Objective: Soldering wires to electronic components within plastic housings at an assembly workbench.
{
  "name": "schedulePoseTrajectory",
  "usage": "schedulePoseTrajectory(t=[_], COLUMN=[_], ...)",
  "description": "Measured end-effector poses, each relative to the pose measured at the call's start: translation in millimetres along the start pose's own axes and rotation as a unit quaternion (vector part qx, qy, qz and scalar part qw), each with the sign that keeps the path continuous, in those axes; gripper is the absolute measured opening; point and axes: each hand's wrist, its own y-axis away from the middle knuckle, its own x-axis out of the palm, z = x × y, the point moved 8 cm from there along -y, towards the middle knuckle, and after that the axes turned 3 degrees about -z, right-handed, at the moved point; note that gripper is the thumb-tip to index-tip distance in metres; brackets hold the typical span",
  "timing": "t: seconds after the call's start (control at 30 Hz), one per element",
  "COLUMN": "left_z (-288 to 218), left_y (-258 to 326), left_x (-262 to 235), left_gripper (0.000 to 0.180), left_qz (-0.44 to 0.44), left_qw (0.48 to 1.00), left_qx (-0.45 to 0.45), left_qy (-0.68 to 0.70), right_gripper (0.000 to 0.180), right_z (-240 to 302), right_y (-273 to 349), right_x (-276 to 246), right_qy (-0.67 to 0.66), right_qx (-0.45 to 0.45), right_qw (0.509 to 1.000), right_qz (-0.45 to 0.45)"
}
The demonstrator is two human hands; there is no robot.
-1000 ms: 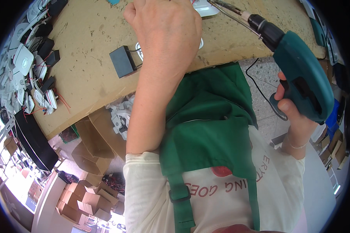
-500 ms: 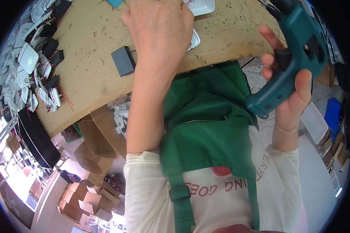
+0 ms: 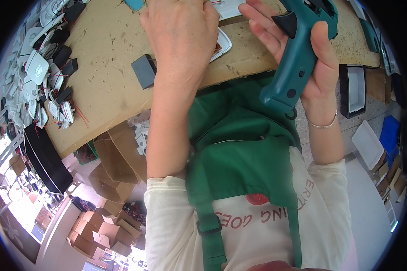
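The right hand [image 3: 320, 77] holds a teal power tool [image 3: 288, 72] at the right, its handle resting against the palm with the thumb on one side. The fingers stretch out loosely near its black trigger [image 3: 286, 24], and the tool's front end runs out of view at the top. The left hand [image 3: 181, 34] lies back upward over the desk [image 3: 104, 67]; its fingertips are hidden, so I cannot tell whether it grips anything. Just beside it sits a shallow white case [image 3: 225, 44] — partly covered by the hand — and a second white case [image 3: 229, 9] lies near the top edge, between the two hands.

A black box [image 3: 144, 71] rests on the desk against the outline of the left wrist. Farther left is a heap of white cases [image 3: 37, 67], mixed with black boxes and red wires. Below the desk stands an open cardboard box [image 3: 117, 151].
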Motion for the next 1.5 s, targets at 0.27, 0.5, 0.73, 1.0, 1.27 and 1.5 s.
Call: schedulePoseTrajectory(t=[0.27, 0.5, 0.73, 1.0, 1.27, 1.5], left_z=[4, 2, 0, 0, -11, 13], left_y=[-3, -7, -3, -17, -16, -33], left_x=[0, -1, -2, -40, -10, -5], left_gripper=[0.007, 0.007, 0.007, 0.013, 0.028, 0.012], left_qz=[0.005, 0.034, 0.119, -0.101, 0.034, 0.021], left_qw=[1.0, 0.998, 0.987, 0.97, 0.955, 0.986], left_qx=[-0.014, -0.033, -0.065, 0.162, 0.274, 0.162], left_qy=[0.013, 0.034, 0.082, -0.153, -0.107, 0.036], right_gripper=[0.077, 0.076, 0.073, 0.091, 0.085, 0.085], right_z=[-1, 0, 18, 45, 55, 57], right_y=[-4, -6, 14, 26, 35, 39], right_x=[-1, -4, -26, -51, -68, -75], right_qy=[-0.021, -0.029, -0.055, -0.035, -0.077, -0.075], right_qx=[-0.003, -0.007, -0.041, -0.093, -0.118, -0.117], right_qw=[1.0, 0.999, 0.997, 0.991, 0.988, 0.988], right_qz=[0.011, 0.031, -0.039, 0.086, 0.072, 0.067])
